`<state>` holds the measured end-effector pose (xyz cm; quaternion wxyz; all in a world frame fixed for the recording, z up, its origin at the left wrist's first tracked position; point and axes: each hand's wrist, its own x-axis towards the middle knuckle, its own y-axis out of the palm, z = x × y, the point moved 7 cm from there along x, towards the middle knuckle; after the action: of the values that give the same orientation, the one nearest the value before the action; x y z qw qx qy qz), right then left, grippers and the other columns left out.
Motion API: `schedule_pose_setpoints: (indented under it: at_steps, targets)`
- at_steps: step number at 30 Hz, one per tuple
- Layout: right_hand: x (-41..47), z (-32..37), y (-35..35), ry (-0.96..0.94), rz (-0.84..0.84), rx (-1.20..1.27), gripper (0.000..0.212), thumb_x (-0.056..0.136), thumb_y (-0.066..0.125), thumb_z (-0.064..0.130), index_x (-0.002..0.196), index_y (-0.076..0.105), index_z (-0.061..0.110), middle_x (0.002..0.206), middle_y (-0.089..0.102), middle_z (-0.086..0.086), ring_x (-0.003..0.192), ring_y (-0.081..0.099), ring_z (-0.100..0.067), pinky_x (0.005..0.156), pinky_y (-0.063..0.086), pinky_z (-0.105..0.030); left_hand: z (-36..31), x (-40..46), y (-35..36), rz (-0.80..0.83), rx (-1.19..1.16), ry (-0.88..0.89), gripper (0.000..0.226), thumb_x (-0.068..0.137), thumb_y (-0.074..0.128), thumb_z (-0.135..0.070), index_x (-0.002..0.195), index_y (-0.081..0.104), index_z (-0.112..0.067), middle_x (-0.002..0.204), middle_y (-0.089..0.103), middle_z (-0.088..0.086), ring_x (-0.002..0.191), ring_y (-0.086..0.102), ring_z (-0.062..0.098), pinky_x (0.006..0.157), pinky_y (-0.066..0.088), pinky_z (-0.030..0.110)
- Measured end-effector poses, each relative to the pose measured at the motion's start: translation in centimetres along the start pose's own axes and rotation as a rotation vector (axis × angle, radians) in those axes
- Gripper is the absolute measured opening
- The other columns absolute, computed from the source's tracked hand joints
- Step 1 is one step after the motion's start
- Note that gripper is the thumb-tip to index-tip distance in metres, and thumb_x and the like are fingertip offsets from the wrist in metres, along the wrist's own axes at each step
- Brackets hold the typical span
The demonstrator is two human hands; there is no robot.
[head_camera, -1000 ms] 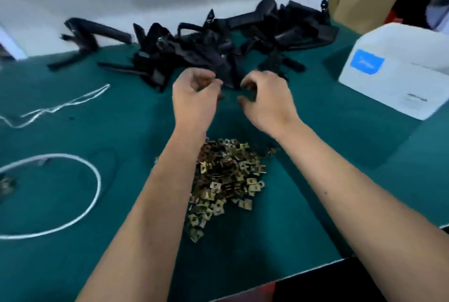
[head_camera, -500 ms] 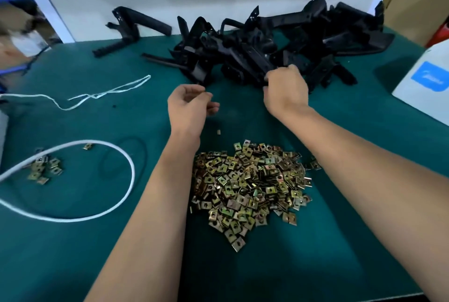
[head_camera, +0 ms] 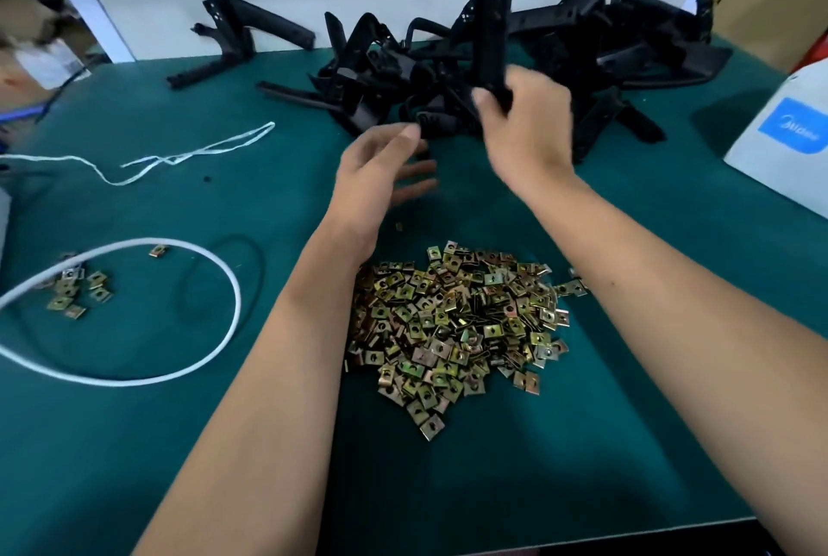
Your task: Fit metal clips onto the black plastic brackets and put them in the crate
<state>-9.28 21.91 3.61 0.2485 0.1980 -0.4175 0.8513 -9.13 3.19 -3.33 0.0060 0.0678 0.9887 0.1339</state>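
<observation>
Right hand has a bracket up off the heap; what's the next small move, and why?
Probably the left hand should drop back to the clip pile and pinch one clip: the right hand already grips a bracket upright, while the left hangs open, holding nothing.

Black brackets (head_camera: 470, 76), brassy-gold clips (head_camera: 452, 327), teal mat (head_camera: 627, 421), white cord (head_camera: 188, 358).

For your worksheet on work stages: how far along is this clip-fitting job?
Done: nothing visible; no crate in view. In hand: the right hand grips one black bracket, upright; the left hand is open, holding no clip. Left: the bracket pile and clip heap.
</observation>
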Motion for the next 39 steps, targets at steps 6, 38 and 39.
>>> schedule_pose_setpoints:
  at_steps: [6, 38, 39]
  targets:
    - [-3.6, 5.9, 3.4, -0.031, 0.613, 0.541, 0.022, 0.089, 0.068, -0.001, 0.104, 0.077, 0.014, 0.097, 0.079, 0.0, 0.092, 0.075, -0.012, 0.081, 0.062, -0.029, -0.3, -0.1, 0.1, -0.037, -0.169, 0.015, 0.04, 0.099, 0.065, -0.03, 0.13, 0.057, -0.006, 0.119, 0.074, 0.015, 0.108, 0.073, 0.033, 0.085, 0.06, 0.043]
    - [-6.6, -2.0, 2.5, 0.26, 0.474, 0.801, 0.01, 0.095, 0.07, 0.003, 0.102, 0.076, 0.007, 0.079, 0.075, -0.006, 0.065, 0.065, -0.015, 0.057, 0.054, -0.023, 0.5, -0.4, -0.2, -0.044, -0.332, -0.102, 0.031, 0.102, 0.057, -0.004, 0.132, 0.051, -0.004, 0.119, 0.067, 0.018, 0.084, 0.074, 0.027, 0.077, 0.06, 0.035]
    - [-6.7, -2.1, 2.6, 0.263, 0.464, 0.791, 0.007, 0.094, 0.071, 0.003, 0.098, 0.076, 0.006, 0.078, 0.075, -0.007, 0.063, 0.065, -0.015, 0.056, 0.054, -0.023, 0.5, -0.5, -0.1, -0.035, -0.319, -0.106, 0.034, 0.099, 0.059, -0.002, 0.132, 0.051, -0.003, 0.116, 0.066, 0.017, 0.085, 0.074, 0.027, 0.077, 0.06, 0.034]
